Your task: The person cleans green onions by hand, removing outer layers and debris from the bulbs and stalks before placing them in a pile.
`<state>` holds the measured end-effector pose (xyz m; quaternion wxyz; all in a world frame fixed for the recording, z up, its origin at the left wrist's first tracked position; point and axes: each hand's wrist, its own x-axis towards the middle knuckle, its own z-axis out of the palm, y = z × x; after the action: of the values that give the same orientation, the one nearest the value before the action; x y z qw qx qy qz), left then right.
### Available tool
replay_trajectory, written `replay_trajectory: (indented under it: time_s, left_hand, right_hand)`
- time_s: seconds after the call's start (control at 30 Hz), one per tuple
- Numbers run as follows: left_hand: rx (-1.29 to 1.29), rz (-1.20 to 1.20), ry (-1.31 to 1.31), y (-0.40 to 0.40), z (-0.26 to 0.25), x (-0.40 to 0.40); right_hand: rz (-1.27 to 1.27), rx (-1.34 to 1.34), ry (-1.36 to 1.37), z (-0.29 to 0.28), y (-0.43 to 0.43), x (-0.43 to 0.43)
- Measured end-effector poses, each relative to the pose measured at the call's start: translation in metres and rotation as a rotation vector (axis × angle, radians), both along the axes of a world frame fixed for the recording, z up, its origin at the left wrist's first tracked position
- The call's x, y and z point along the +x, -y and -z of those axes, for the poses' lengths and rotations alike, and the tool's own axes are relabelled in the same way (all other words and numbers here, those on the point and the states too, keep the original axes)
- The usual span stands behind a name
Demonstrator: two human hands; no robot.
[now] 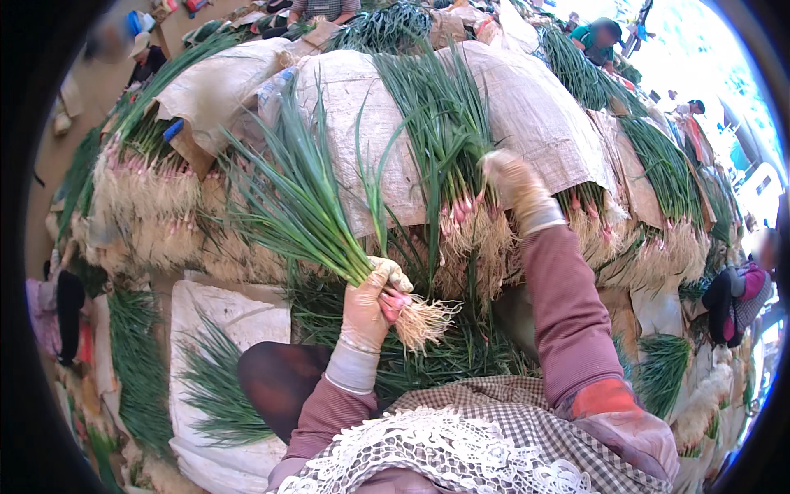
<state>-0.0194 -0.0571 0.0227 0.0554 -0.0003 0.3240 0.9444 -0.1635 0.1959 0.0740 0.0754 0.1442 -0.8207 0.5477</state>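
Observation:
My left hand [369, 304], in a pale rubber glove, is closed around a bunch of spring onions [315, 210] just above the pink bulbs. Its green leaves fan up to the left, and its stringy roots [426, 321] hang out to the right. My right hand [511, 171], also gloved, is blurred and reaches forward to the right edge of a loose heap of spring onions [453, 148]. Its fingers are too smeared to show whether they grip any stalks. That heap lies on woven sacking [370, 105], bulbs and roots towards me.
More rooted spring onions [154, 179] lie at the left, partly under sacks. Cut leaves [457, 364] cover the ground before my lap. A small bunch [216, 383] rests on a white sack [247, 309]. Other people sit around, including one at the right [740, 302].

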Motion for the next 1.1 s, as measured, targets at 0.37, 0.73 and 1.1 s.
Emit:
replay_trajectory:
  time_s: [0.37,0.73,1.1]
  left_hand:
    - [0.043,0.090,0.132,-0.012,0.016,0.001]
    - [-0.223,0.219,0.161,-0.024,0.031,0.015]
    - [0.096,0.242,0.094,-0.019,0.022,0.018]
  right_hand:
    - [-0.014,-0.181,0.242,0.030,0.023,0.077]
    - [0.096,-0.346,0.492,0.053,0.085,0.119]
    - [-0.406,0.578,0.235,0.150,0.057,0.118]
